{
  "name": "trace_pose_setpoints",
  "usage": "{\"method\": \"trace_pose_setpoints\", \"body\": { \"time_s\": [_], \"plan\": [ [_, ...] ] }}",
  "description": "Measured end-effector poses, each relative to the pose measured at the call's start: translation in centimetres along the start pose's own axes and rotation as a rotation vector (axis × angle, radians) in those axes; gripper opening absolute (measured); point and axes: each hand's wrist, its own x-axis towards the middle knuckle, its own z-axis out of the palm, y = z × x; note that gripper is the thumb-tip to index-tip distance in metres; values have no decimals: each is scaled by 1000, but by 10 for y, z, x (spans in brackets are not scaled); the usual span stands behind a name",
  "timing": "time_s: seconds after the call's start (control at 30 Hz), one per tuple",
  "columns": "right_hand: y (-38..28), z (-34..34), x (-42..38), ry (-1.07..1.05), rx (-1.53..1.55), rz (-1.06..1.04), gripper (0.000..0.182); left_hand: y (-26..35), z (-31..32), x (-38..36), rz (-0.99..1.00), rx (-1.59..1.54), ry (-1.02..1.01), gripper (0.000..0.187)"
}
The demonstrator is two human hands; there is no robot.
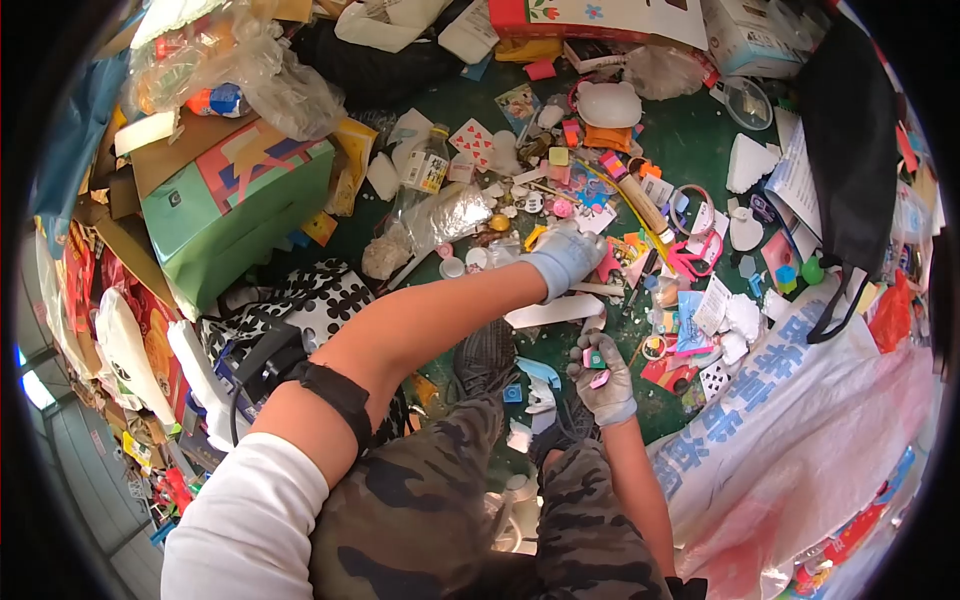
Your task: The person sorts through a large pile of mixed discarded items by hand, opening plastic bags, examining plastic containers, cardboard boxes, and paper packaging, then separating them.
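Right hand (603,382) half-curled, holding small green piece (595,358) and pink piece (600,379). Left hand (572,255) in the small clutter; can't tell its grip. Green floor (415,108), box (235,215) left, plastic sack (745,440) right.

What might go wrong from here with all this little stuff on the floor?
The small green piece and small pink piece might slip from the gloved right hand. The gloved left hand could meet something sharp among the jumbled small items. The light blue strip near the black left shoe might slide underfoot.
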Motion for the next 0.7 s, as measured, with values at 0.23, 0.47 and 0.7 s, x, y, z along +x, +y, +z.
{"method": "trace_pose_setpoints", "body": {
  "time_s": [0.23,0.47,0.7],
  "plan": [
    [-7,11,0,118,58,-9,46,41,-35,-36,73,-402,-201,39],
    [-13,-19,-4,-71,176,94,56,19,-48,-42,-16,-576,-82,58],
    [-14,-5,-10,-88,172,88,43,-65,-19,-2,-281,-182,7,39]
  ]
}}
